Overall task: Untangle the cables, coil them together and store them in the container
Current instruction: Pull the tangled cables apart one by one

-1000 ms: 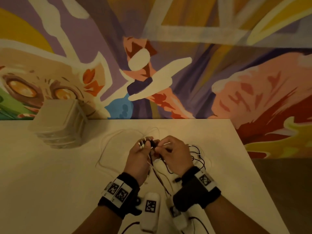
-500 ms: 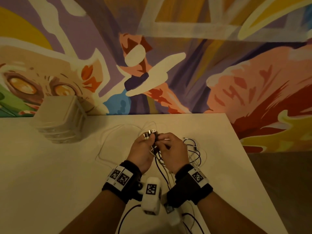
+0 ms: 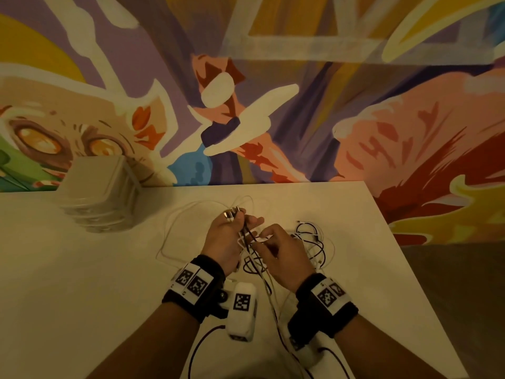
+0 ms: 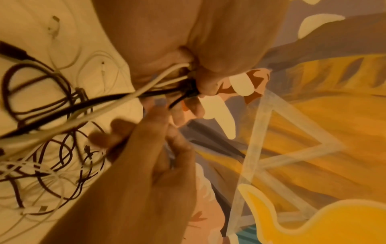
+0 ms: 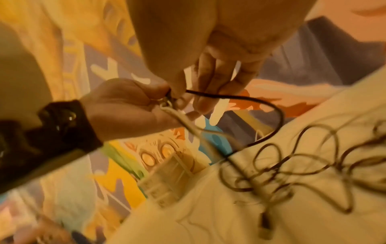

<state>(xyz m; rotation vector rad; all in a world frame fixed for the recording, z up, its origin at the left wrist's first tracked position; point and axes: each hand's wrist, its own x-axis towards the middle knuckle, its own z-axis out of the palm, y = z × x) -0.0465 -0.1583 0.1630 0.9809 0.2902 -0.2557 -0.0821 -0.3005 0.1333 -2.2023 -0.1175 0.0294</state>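
Several black and white cables (image 3: 311, 243) lie tangled on the white table (image 3: 82, 283), mostly to the right of my hands. My left hand (image 3: 228, 233) grips a bunch of cable ends, with metal plugs (image 3: 231, 213) sticking out past its fingers. In the left wrist view the gripped cables (image 4: 146, 92) run out of the left palm toward the tangle. My right hand (image 3: 276, 248) sits close beside the left and pinches a black cable (image 5: 240, 97) near the bunch. A translucent lidded container (image 3: 98, 195) stands at the back left of the table.
A thin white cable loop (image 3: 175, 236) lies on the table left of my hands. The table's right edge (image 3: 404, 258) drops to a dark floor. A painted mural wall (image 3: 273, 91) rises directly behind the table. Wrist-camera leads trail near the front edge.
My right hand has slid back toward me and to the right along the cables, away from the plugs. The left hand keeps its hold on the bunched ends.
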